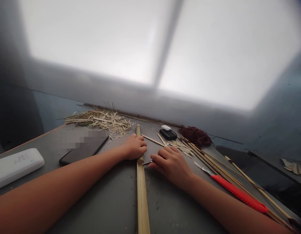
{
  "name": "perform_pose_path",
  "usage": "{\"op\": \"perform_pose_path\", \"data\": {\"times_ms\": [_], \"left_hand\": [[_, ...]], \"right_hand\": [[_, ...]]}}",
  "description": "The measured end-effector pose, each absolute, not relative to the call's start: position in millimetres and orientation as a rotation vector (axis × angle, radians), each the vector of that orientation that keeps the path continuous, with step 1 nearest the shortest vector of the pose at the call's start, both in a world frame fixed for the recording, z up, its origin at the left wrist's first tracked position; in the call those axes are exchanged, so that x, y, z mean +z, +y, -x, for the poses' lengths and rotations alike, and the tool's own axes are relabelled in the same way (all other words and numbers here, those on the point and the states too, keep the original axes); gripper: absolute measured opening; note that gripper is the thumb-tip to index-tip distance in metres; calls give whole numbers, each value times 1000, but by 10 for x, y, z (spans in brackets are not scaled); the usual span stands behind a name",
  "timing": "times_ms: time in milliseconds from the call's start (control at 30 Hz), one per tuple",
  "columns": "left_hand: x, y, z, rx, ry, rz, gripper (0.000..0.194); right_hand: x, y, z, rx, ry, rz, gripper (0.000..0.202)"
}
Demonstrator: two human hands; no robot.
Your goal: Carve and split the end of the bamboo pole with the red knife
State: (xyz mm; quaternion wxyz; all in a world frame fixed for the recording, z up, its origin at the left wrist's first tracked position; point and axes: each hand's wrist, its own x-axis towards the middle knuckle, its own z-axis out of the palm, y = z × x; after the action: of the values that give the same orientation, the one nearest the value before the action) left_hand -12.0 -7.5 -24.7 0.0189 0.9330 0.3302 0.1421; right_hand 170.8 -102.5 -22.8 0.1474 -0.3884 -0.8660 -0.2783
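A length of bamboo (138,130) runs away from me at the middle of the table, with my left hand (134,147) wrapped over it. Its near cut end rests by a long, flat bamboo strip (142,201) that reaches toward me. My right hand (172,165) is closed on a small knife (147,162), whose handle is mostly hidden in the fingers. The blade tip points left, close to the bamboo's near end; I cannot tell whether it touches. Two thin bamboo sticks (154,140) lie just beyond the right hand.
Bamboo shavings (104,119) are heaped at the back left. A black tablet-like slab (85,151) and a white case (17,166) lie left. At right are a red-handled knife (238,192), bamboo sticks (214,166), brown yarn (195,136) and a black corded device (168,134).
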Motion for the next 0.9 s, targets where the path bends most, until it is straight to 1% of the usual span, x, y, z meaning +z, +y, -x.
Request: {"op": "perform_pose_path", "data": {"times_ms": [133, 267, 367, 633, 667, 767, 800, 900], "left_hand": [[-254, -101, 109, 462, 1111, -2873, 35], [-260, -132, 97, 489, 1240, -2806, 36], [-284, -113, 101, 536, 1225, -2778, 33], [-352, -36, 137, 756, 1157, -2514, 7], [-355, -39, 140, 763, 1153, -2492, 8], [-347, -59, 139, 748, 1137, -2457, 28], [-338, -67, 136, 736, 1133, -2472, 31], [-307, -86, 129, 663, 1146, -2556, 22]], "right_hand": [[-286, -1056, -1657, -814, -2455, 1220, 30], [-316, -1097, -1631, -594, -2460, 1282, 22], [-307, -1115, -1616, -500, -2437, 1284, 22], [-304, -1108, -1643, -521, -2423, 1279, 23], [-305, -1108, -1652, -521, -2421, 1287, 23], [-302, -1112, -1673, -503, -2425, 1301, 24], [-299, -1114, -1674, -500, -2424, 1302, 24], [-290, -1124, -1666, -511, -2405, 1287, 24]]}}
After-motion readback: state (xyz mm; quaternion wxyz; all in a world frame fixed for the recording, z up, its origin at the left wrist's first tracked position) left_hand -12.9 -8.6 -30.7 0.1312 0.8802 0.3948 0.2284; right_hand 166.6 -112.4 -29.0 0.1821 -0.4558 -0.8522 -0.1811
